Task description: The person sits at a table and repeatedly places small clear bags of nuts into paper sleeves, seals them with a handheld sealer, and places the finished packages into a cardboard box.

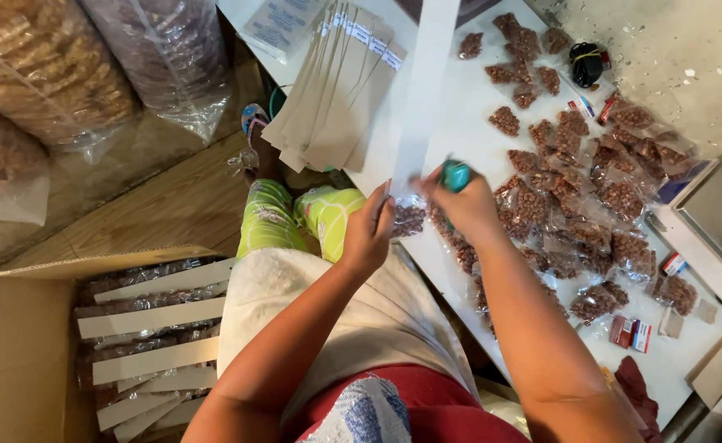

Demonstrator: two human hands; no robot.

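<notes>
My left hand (369,230) pinches the lower end of a long white card strip (422,90) together with a small clear bag of brown nuts (410,217). My right hand (463,205) is closed around a green stapler (456,175) right beside that bag, over the edge of the white table (451,123). Many small clear bags of nuts (574,180) lie spread on the table to the right of my hands.
A fan of beige card strips (336,90) lies on the table's left part. A cardboard box (25,344) with packed strips of bags stands on the floor at lower left. Large clear sacks (49,74) stand at upper left. A weighing scale (717,226) sits at the right.
</notes>
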